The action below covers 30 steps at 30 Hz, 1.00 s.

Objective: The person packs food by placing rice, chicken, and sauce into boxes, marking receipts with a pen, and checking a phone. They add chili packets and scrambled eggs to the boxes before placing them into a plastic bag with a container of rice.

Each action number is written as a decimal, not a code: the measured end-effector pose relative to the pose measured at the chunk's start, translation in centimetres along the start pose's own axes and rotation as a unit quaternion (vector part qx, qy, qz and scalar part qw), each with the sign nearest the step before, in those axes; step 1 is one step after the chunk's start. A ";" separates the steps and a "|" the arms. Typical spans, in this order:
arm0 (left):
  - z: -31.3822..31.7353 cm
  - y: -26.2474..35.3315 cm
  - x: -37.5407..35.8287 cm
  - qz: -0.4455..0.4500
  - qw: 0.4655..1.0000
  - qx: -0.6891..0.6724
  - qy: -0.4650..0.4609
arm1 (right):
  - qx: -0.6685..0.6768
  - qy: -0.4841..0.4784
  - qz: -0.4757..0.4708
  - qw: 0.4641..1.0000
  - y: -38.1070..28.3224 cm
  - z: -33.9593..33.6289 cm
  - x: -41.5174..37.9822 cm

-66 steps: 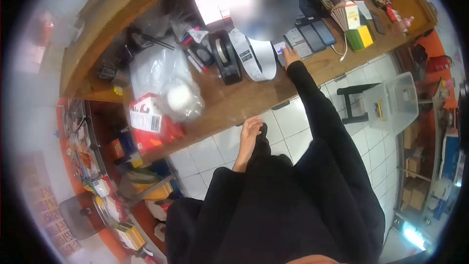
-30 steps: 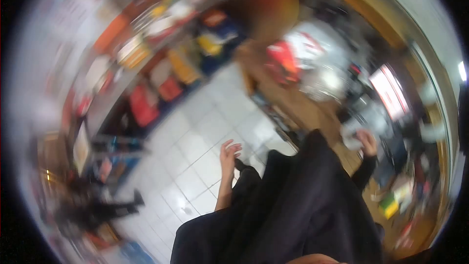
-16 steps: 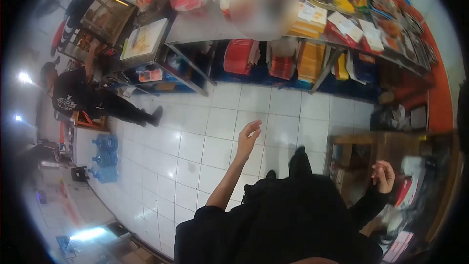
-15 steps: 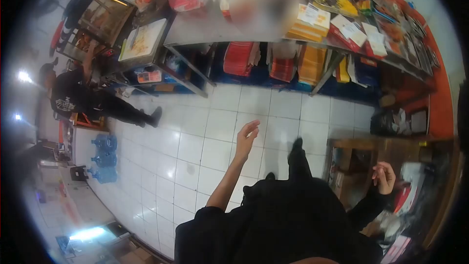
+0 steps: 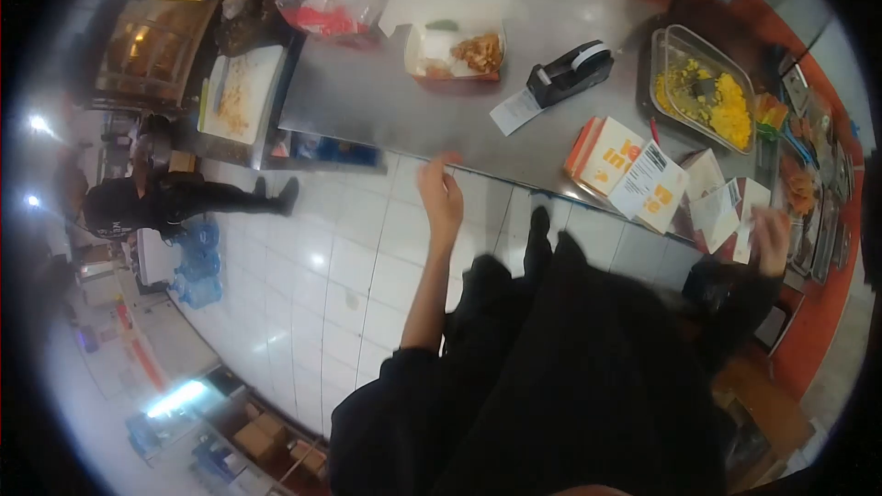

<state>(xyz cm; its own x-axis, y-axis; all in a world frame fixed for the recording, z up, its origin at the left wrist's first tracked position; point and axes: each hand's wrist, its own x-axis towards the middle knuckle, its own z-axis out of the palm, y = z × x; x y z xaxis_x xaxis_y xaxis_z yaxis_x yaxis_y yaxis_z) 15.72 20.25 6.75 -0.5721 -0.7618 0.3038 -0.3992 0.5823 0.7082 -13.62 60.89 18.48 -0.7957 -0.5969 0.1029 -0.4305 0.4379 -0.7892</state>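
Upper left: dark-framed, glass-fronted cabinet (image 5: 152, 41), lit yellow inside; beside it, white rectangular cutting board (image 5: 267, 67) strewn with brown crumbs. Right of the board: translucent plastic bag (image 5: 335, 0) showing red within. Left: a person in black clothing (image 5: 124, 207), standing near large, translucent blue plastic bottles (image 5: 197, 262) on the white tiled floor (image 5: 322, 312). Lower left: glowing white tube light (image 5: 177, 399) and brown cardboard boxes (image 5: 260, 436).
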 end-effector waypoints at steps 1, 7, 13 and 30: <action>-0.1 -0.8 2.4 0.028 0.998 0.064 0.010 | 0.012 -0.030 0.016 0.999 -0.5 0.9 3.7; 2.7 -6.3 16.3 0.141 0.942 0.283 -0.116 | 0.057 -0.153 0.017 0.986 -1.3 7.8 18.5; 3.3 -5.8 19.1 0.226 0.932 0.225 -0.174 | -0.055 -0.147 0.172 0.972 1.7 6.7 21.5; 29.7 17.6 16.0 -0.114 0.737 -0.387 -0.542 | -0.460 0.101 0.329 0.818 16.6 4.4 23.6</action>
<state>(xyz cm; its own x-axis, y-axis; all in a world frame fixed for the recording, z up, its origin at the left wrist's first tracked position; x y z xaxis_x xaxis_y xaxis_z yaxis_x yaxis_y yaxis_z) -21.75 26.74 5.12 -0.9571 0.1033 -0.2707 -0.2858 -0.1818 0.9409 -37.70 51.14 5.13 -0.9984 0.0548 0.0101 0.0554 0.9962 0.0674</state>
